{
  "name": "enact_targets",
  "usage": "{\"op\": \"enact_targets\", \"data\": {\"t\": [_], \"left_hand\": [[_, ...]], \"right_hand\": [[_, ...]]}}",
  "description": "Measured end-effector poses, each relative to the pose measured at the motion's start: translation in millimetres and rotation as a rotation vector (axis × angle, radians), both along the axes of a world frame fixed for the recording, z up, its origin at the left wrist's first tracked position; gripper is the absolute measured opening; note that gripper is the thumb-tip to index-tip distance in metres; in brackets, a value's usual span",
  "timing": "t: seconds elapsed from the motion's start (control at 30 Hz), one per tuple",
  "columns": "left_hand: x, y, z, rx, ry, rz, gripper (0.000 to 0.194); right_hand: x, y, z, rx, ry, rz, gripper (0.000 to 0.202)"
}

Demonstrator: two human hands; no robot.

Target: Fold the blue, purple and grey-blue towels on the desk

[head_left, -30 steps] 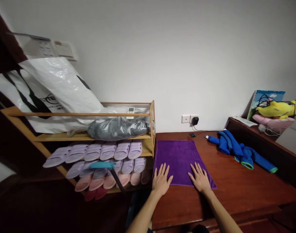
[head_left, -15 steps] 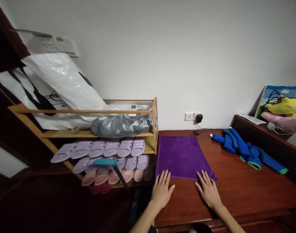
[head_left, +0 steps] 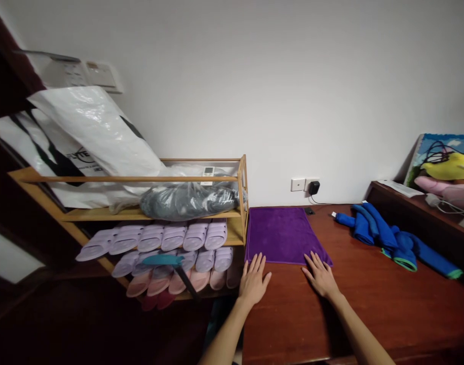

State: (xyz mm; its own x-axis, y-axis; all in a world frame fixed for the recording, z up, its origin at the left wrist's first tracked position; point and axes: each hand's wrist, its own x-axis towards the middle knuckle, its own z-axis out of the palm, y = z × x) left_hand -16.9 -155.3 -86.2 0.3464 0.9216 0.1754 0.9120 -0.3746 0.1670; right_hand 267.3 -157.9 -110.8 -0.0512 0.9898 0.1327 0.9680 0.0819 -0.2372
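Note:
A purple cloth (head_left: 283, 235) lies spread flat on the reddish-brown wooden table (head_left: 293, 309), its far edge near the wall. My left hand (head_left: 254, 281) rests flat at its near left corner, fingertips on the border and fingers stretched out. At the near right part of the same edge lies my right hand (head_left: 320, 276), also open, with its fingertips on the cloth. To the right, several rolled blue cloths (head_left: 372, 223), some edged in green, lie in a loose heap, apart from both hands.
Left of the table stands a wooden rack (head_left: 152, 215) with lilac slippers (head_left: 175, 235), pink slippers and a large white bag (head_left: 95, 132). A black plug (head_left: 313, 187) sits in the wall socket. On a raised ledge at right is a yellow plush toy (head_left: 450, 167).
Both hands have slid forward, away from me, with the cloth. Its near edge is farther from me and its far edge is closer to the wall. The view has shifted slightly.

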Motion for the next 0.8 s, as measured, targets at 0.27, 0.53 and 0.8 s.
{"op": "enact_targets", "data": {"t": [0.27, 0.53, 0.8], "left_hand": [[0, 0, -8.0, 0.163, -0.027, -0.018, 0.055], [2, 7, -11.0, 0.183, -0.028, 0.046, 0.057], [2, 11, -14.7, 0.183, -0.001, 0.076, 0.061]], "right_hand": [[35, -19, 0.5, 0.062, 0.067, -0.047, 0.058], [180, -39, -17.7, 0.178, 0.1, -0.565, 0.058], [268, -28, -29.8, 0.182, -0.242, -0.729, 0.058]]}}
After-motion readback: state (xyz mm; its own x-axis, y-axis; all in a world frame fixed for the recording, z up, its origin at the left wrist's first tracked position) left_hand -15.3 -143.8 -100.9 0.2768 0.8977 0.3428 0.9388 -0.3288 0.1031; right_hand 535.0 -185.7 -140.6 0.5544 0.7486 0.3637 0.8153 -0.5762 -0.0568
